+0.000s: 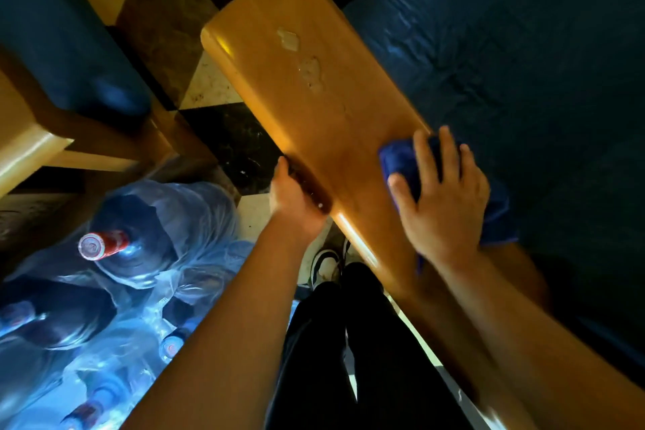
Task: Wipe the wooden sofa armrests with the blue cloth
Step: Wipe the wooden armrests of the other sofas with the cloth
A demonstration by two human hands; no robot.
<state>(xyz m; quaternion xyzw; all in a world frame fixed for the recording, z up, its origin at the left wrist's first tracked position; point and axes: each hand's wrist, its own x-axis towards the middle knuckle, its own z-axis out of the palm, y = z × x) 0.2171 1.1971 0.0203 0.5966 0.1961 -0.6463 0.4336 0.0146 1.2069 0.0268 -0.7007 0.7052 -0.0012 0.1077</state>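
Note:
A broad glossy wooden armrest (296,87) runs from top centre down to the lower right. Its far half carries pale worn patches (307,66). My right hand (443,199) lies flat, fingers spread, on the blue cloth (401,160) and presses it onto the armrest's right edge next to the seat. Part of the cloth hangs over that edge onto the cushion. My left hand (293,195) grips the armrest's left edge, its fingers curled underneath and hidden.
The dark blue sofa seat cushion (523,63) fills the right side. A second wooden sofa with a blue cushion (59,31) stands at the left. Large water bottles wrapped in plastic (132,248) crowd the floor at the lower left. My legs and a shoe (326,265) stand below.

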